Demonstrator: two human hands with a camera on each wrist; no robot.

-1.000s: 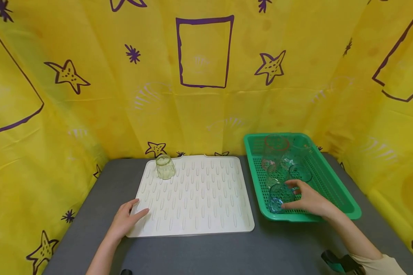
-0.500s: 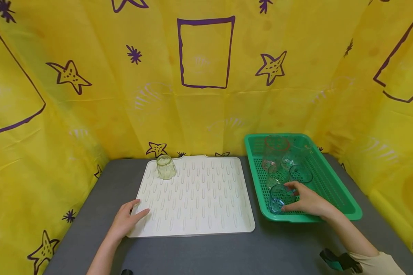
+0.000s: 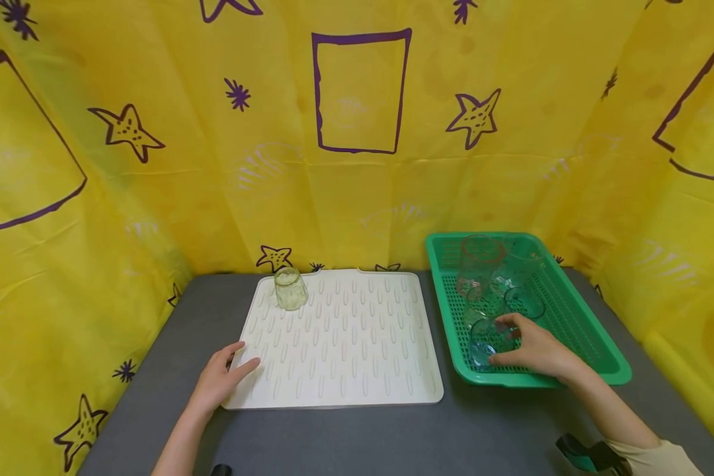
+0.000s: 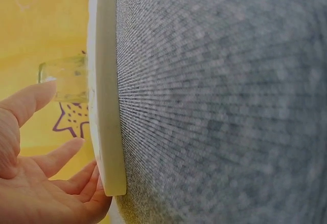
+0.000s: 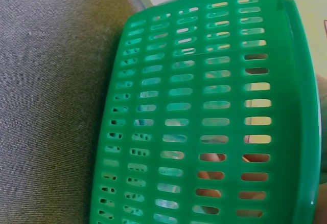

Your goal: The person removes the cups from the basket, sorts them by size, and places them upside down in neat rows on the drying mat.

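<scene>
In the head view, my right hand (image 3: 532, 347) reaches into a green plastic basket (image 3: 595, 337), its thumb and fingers curved about a bluish drinking glass (image 3: 484, 350) in the near left corner. The right wrist view shows mostly the basket's slotted wall, hiding nearly all of that hand. My left hand (image 3: 217, 380) rests at the left edge of a white ribbed draining board (image 3: 345, 350), thumb spread from the fingers and nothing gripped. Up close in the left wrist view, its fingertips lie right at the board's edge (image 4: 110, 147). A pale green glass (image 3: 290, 291) stands upside down on the board's far left corner.
Behind the blue glass, the basket holds several more glasses: a pinkish one (image 3: 480, 264), a clear one (image 3: 514, 268), a greenish one (image 3: 478, 307) and a dark-rimmed one (image 3: 525, 303). A yellow patterned curtain (image 3: 357, 192) encloses the grey table (image 3: 333, 443).
The whole head view has shifted slightly to the right. Both hands keep nearly the same place, the right at the blue glass and the left at the board's edge.
</scene>
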